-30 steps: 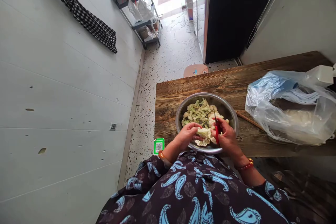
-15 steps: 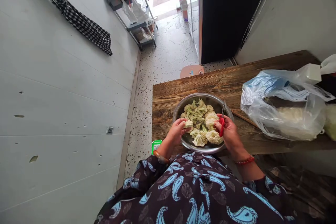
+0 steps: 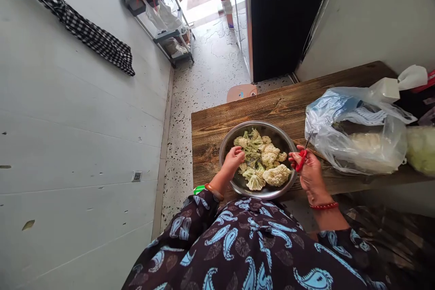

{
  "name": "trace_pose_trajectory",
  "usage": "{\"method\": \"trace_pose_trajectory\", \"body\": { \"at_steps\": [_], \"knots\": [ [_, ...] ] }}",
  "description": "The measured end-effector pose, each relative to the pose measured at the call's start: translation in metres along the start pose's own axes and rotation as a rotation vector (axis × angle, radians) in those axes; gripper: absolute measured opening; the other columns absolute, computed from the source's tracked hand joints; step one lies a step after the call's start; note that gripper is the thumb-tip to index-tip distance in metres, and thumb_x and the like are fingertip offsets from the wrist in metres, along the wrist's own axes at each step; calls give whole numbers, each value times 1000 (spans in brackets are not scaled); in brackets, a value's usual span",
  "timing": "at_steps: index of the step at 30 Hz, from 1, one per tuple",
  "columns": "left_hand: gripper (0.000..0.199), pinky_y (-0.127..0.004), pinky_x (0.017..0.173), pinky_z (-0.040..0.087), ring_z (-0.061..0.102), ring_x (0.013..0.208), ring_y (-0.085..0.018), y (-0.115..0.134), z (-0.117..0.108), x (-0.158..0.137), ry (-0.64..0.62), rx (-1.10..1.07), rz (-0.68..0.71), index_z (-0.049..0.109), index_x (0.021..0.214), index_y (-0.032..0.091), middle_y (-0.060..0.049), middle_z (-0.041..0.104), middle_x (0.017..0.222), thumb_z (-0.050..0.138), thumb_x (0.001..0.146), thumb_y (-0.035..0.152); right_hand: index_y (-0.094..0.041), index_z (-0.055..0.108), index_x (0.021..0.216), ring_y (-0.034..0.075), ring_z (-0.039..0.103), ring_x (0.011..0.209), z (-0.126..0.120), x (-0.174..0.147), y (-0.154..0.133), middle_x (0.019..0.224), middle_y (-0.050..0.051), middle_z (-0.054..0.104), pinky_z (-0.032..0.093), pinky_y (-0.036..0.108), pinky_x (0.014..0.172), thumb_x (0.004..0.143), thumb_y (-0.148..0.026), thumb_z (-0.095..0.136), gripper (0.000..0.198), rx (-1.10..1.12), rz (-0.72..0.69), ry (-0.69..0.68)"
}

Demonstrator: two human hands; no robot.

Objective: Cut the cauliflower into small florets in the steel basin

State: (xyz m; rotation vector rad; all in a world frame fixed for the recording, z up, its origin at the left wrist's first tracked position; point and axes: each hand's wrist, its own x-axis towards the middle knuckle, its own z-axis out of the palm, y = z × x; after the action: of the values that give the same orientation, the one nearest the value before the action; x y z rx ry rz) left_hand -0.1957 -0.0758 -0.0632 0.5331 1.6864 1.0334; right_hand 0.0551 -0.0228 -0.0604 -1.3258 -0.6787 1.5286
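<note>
A steel bowl (image 3: 222, 154) on the wooden table holds several cut cauliflower florets (image 3: 250, 147), with larger cauliflower chunks (image 3: 277, 175) on its right side. My left hand (image 3: 234, 159) hovers over the bowl's left part, fingers loosely bent and slightly apart; no floret shows in it. Just past the bowl's right rim, my right hand (image 3: 310, 172) grips scissors by their red handles (image 3: 301, 161). Their dark blades point up, away from me. Whether the left fingertips touch the florets beneath I cannot tell.
Right of the bowl, a clear plastic bag (image 3: 367, 145) lies on the wooden table (image 3: 210, 131), partly over a thin stick. A pink stool (image 3: 240, 93) stands beyond the table. Farther off are a loaded cart (image 3: 170, 36) and a doorway. A white wall (image 3: 84, 136) runs along the left.
My right hand has moved right with the scissors, off the cauliflower to outside the bowl's rim. The floret in my left hand no longer shows there. The view has shifted slightly.
</note>
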Motion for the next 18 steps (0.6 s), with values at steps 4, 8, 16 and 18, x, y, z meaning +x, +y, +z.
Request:
{"method": "trace_pose_trajectory", "body": {
  "at_steps": [4,8,16,18],
  "knots": [
    [31,-23,65,43,55,69,-10,-16,32,16,-103,281,57,63,101,15,-2,62,84,72,72,21,-22,64,104,12,64,59,-11,-13,9,78,-1,70,49,22,49,61,-38,85,50,-4,37,46],
    [24,-23,64,40,50,61,-10,-27,64,32,-183,378,49,63,85,16,4,55,65,75,65,17,-21,64,104,12,63,57,-22,-27,13,75,-2,70,48,22,50,60,-39,86,53,16,64,98],
    [37,-30,79,41,55,83,-19,-40,87,38,-114,430,115,54,82,19,1,55,74,82,59,28,-19,63,108,13,64,61,-46,-42,24,77,0,71,49,23,53,62,-42,84,55,-23,101,178],
    [42,-34,86,41,56,96,-24,-39,94,36,-63,433,135,55,87,19,-5,59,87,83,58,31,-19,63,109,14,64,62,-44,-45,26,78,0,70,49,24,53,63,-43,83,55,-35,106,162]
  ]
}}
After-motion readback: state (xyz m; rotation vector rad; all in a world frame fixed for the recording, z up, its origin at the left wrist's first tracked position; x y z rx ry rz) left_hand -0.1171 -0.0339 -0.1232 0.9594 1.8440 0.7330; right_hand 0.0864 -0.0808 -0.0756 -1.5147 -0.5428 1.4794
